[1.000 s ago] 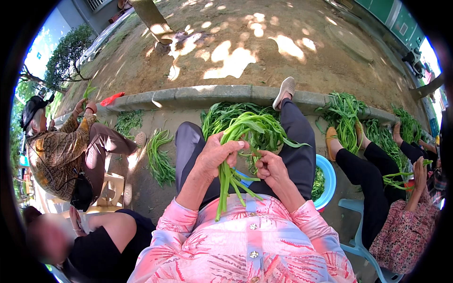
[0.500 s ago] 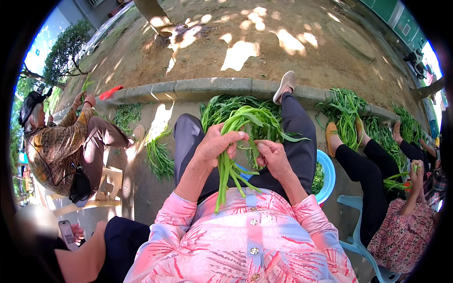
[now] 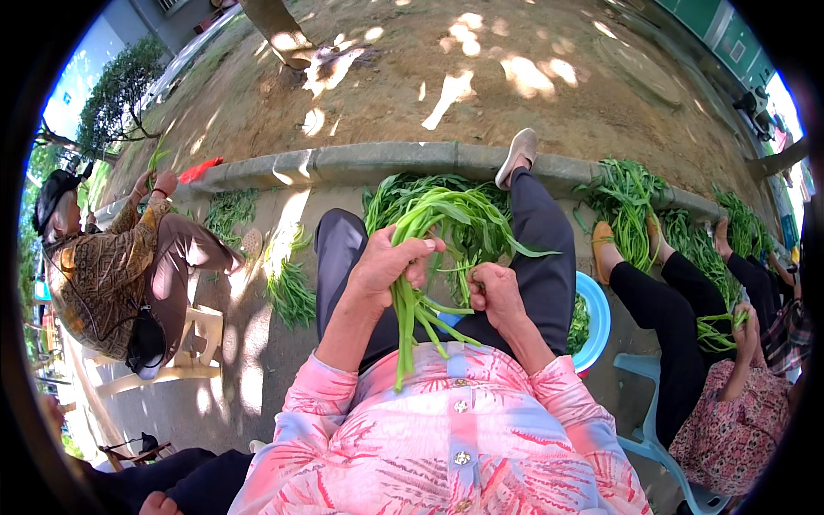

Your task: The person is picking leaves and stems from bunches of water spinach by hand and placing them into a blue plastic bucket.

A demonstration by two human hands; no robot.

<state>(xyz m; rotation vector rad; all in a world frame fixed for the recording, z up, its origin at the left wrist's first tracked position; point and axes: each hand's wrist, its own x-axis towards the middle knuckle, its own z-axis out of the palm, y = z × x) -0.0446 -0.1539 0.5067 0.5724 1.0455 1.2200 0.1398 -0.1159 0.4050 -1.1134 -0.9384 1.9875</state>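
Note:
A bunch of long green leafy stems, looking like water spinach (image 3: 412,322), is gripped in my left hand (image 3: 382,264) above my lap. Its leafy tops arch over to the right and its cut ends hang toward my shirt. Just right of the bunch, my right hand (image 3: 499,296) is closed, thumb against bent fingers, pinching a thin green stem (image 3: 464,273) by its end. Beyond my knees a heap of the same greens (image 3: 388,199) lies on the ground against the kerb.
A light-blue basin (image 3: 601,319) with greens inside stands by my right leg. A stone kerb (image 3: 386,160) runs across ahead. People sit on both sides, with more piles of greens (image 3: 631,206) near their feet. A blue plastic chair (image 3: 644,403) is at the right.
My right hand has dropped slightly and turned more closed. The cut stem ends have spread a little. At lower left, the person's phone has gone from view; the right neighbour's raised hand has lowered.

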